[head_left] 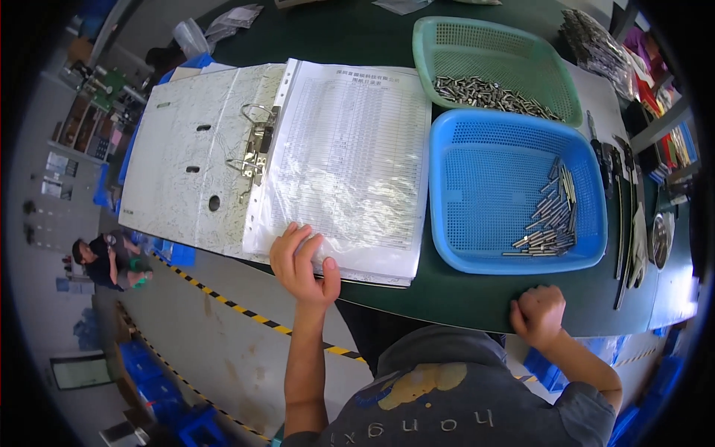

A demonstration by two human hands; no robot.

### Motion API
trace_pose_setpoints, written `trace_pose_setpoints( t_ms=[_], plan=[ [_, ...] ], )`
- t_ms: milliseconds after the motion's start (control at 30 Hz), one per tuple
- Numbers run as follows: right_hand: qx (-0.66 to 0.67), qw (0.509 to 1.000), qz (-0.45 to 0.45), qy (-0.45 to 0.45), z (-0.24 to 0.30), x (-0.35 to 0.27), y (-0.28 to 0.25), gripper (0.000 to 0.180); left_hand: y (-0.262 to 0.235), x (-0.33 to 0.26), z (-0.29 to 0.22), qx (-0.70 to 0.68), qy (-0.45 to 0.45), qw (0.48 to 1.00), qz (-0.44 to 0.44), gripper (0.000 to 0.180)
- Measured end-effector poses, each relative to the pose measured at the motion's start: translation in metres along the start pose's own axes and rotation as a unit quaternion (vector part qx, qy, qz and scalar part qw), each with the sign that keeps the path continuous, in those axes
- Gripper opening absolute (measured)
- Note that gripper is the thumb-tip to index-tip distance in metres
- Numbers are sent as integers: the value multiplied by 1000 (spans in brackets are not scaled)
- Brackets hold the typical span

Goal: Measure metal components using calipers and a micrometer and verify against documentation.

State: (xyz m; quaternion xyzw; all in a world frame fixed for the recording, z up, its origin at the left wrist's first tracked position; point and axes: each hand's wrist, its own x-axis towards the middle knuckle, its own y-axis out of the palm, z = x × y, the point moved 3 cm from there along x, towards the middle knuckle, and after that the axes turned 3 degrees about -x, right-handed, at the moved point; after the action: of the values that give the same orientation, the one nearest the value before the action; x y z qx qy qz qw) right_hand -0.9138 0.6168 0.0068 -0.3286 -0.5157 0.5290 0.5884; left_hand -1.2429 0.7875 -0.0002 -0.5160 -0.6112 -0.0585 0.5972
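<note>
An open lever-arch binder [186, 156] lies on the green table, its metal ring mechanism [257, 149] near the middle. On its right side rests a stack of printed sheets in clear plastic sleeves [342, 171], the top one showing a table of rows. My left hand [302, 264] lies on the lower left corner of the sleeves, fingers stretched out. Curled at the table's front edge is my right hand [540, 313], resting below a blue plastic basket [469, 257]; I see nothing in it. Slim metal pins [551, 216] lie in the basket's right part.
Behind the blue basket stands a green basket [484, 37] with many short metal parts [491, 97]. Long tools [618, 201] and a metal bowl [661, 242] lie at the right. Plastic bags [596, 48] are piled at the far right. Another person [108, 261] sits far left.
</note>
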Motion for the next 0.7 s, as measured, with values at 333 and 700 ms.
trace_pose_setpoints(
  t_ms=[333, 700],
  plan=[
    [284, 957, -9, 53, -25, -10, -3, 22, 1, 0, -1, 9, -13, 1000, 2, 31],
    [312, 944, 29, 105, -30, -17, 0, 19, -3, -5, -2, 39, -48, 998, 27, 33]
  ],
)
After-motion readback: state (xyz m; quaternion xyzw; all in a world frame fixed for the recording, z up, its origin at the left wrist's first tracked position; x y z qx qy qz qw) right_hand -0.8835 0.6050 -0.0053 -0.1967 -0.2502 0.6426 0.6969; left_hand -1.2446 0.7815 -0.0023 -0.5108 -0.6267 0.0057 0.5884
